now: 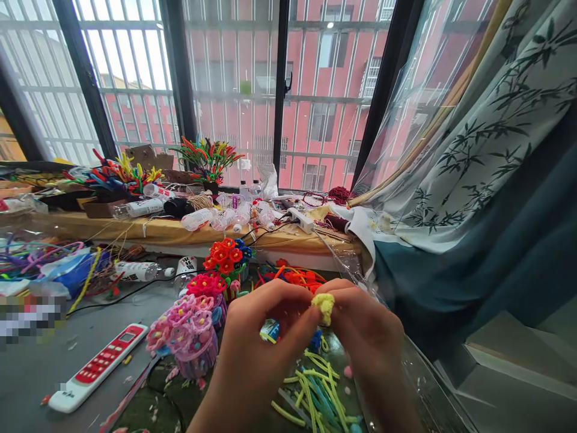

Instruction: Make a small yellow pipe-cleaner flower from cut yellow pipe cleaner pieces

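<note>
A small fuzzy yellow piece, coiled like bent pipe cleaner (323, 308), is pinched between both hands in front of me. My left hand (265, 331) grips it from the left with thumb and forefinger. From the right, the fingers of my right hand (367, 325) close on the same piece; some fingertips are hidden behind it. Below the hands lie loose yellow-green pipe cleaners (315, 391) with a few teal ones among them. Just left of my left hand stands a pot of pink pipe-cleaner flowers (192, 328).
Red flowers (223, 255) stand behind the pink ones. A white and red remote control (101, 367) lies at the left. Plastic bottles (198, 219) and a power strip (301, 221) crowd the windowsill. A dark curtain (424, 288) hangs at the right.
</note>
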The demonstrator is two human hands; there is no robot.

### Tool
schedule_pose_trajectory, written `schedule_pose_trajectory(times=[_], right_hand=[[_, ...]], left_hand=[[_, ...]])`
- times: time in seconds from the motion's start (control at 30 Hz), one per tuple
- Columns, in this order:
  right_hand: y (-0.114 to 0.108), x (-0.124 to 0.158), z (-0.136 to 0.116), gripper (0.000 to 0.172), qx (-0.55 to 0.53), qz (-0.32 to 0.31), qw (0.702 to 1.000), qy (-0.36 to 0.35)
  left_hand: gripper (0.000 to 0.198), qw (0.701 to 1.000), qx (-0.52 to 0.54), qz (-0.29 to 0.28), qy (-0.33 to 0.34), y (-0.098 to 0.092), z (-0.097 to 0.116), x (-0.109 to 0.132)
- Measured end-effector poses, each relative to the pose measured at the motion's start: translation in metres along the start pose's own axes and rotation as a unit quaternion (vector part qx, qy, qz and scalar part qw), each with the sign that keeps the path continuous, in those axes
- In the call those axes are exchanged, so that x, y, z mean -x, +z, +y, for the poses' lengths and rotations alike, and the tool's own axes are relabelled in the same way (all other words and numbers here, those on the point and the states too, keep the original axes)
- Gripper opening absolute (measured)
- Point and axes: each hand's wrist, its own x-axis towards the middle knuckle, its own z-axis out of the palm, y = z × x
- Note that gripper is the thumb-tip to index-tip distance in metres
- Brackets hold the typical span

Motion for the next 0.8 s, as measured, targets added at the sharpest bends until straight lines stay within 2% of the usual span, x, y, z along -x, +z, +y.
schedule_pose_trajectory(times=[0.23,0.33,0.43,0.6,0.7,0.8], right_hand=[[-0.007,-0.003,0.004,0.019,0.080,-0.068,0.993,-0.049],[-0.006,-0.004,0.007,0.017,0.087,-0.061,0.993,-0.051],[-0.003,-0.004,0.007,0.013,0.091,-0.029,0.995,-0.037],[0.001,-0.003,0.009,0.014,-0.028,-0.035,0.999,0.015],[0.002,-0.002,0.014,0.015,-0.089,-0.058,0.994,0.031],[0.002,-0.001,0.018,0.017,-0.114,-0.064,0.991,0.035]], left_hand=[[0.008,0.997,-0.011,-0.057,-0.050,-0.004,0.000,-0.003],[0.009,0.998,-0.006,-0.040,-0.056,-0.004,0.001,-0.004],[0.013,0.998,0.013,-0.003,-0.069,-0.002,0.001,-0.001],[0.019,0.992,0.055,-0.011,-0.117,-0.003,0.002,0.002],[0.007,0.997,0.031,-0.012,-0.068,-0.006,0.001,0.001],[0.019,0.999,-0.026,-0.019,0.011,-0.010,0.002,-0.001]])
